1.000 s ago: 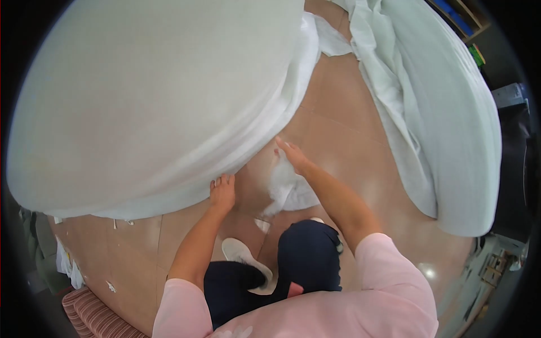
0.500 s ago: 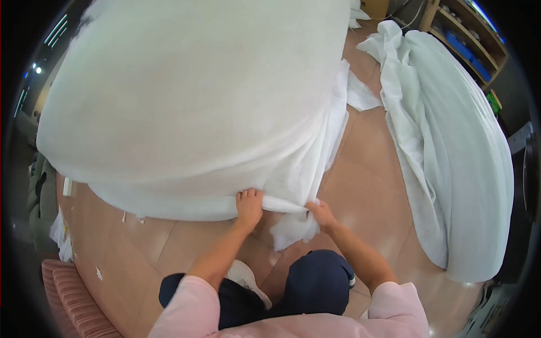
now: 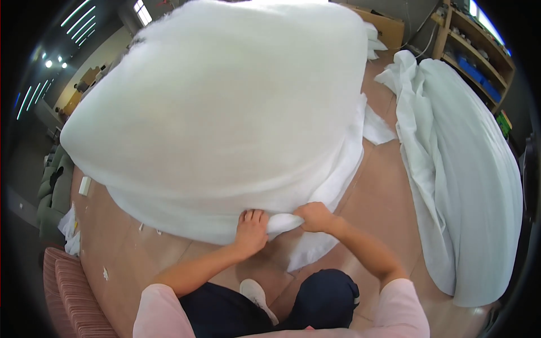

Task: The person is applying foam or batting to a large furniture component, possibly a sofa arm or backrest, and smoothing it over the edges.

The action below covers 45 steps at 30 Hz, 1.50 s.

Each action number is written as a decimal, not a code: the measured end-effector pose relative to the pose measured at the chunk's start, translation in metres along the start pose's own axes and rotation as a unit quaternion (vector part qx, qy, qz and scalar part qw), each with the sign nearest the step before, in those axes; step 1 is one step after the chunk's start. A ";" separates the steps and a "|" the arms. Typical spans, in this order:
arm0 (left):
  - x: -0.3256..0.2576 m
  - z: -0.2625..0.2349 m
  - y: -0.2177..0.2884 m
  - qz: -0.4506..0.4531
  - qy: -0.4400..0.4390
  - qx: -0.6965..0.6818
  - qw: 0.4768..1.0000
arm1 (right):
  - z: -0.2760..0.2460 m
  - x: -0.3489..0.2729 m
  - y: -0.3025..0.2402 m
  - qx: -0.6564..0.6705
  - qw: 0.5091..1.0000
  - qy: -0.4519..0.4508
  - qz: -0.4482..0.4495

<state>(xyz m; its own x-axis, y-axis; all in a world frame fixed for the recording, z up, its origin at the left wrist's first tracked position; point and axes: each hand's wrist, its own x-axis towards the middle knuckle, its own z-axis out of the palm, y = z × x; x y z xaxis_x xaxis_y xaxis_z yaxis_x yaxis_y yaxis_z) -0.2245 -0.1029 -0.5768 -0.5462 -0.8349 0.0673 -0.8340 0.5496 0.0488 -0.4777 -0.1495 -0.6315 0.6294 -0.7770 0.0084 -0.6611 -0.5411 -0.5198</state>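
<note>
A large bulky mound covered in white batting point(image 3: 225, 118) fills the middle of the view, its lower edge hanging near the floor in front of my knees. My left hand point(image 3: 251, 232) grips that near edge, fingers curled over the top and the thumb hidden. Just right of it, my right hand point(image 3: 316, 217) is closed on a rolled fold of the same batting, at the mound's near right corner. Between the two hands the edge forms a thick white roll. Beneath my right hand a loose flap of batting point(image 3: 309, 250) spreads on the floor. Whatever lies under the covering is hidden.
Another long white batting bundle point(image 3: 468, 169) lies on the tiled floor point(image 3: 372, 197) at the right. Wooden shelves point(image 3: 479, 50) and a cardboard box point(image 3: 380, 25) stand behind it. On the left are a green-grey sofa point(image 3: 56, 191) and a striped pink cushioned piece point(image 3: 79, 296).
My right hand has lifted and turned over the corner, raising the batting fold into a roll. The left hand keeps its hold on the edge. The view has tilted up.
</note>
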 end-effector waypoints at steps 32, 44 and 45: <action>0.038 0.063 -0.022 -0.034 -0.344 -0.133 0.929 | 0.033 0.019 0.014 -0.079 0.983 -0.162 0.022; 0.000 0.171 -0.043 0.013 -0.234 0.090 0.968 | 0.102 0.007 0.048 -0.112 0.991 0.043 -0.057; 0.003 0.175 -0.041 -0.006 -0.258 0.083 0.963 | 0.107 -0.004 0.058 -0.177 0.984 0.018 -0.029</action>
<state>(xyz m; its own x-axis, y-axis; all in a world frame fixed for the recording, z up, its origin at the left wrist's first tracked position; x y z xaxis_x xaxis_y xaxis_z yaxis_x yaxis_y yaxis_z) -0.2055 -0.1335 -0.7525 -0.4669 -0.7679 -0.4385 -0.8181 0.5634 -0.1156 -0.4747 -0.1434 -0.7528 0.6590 -0.7495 0.0630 -0.7297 -0.6575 -0.1877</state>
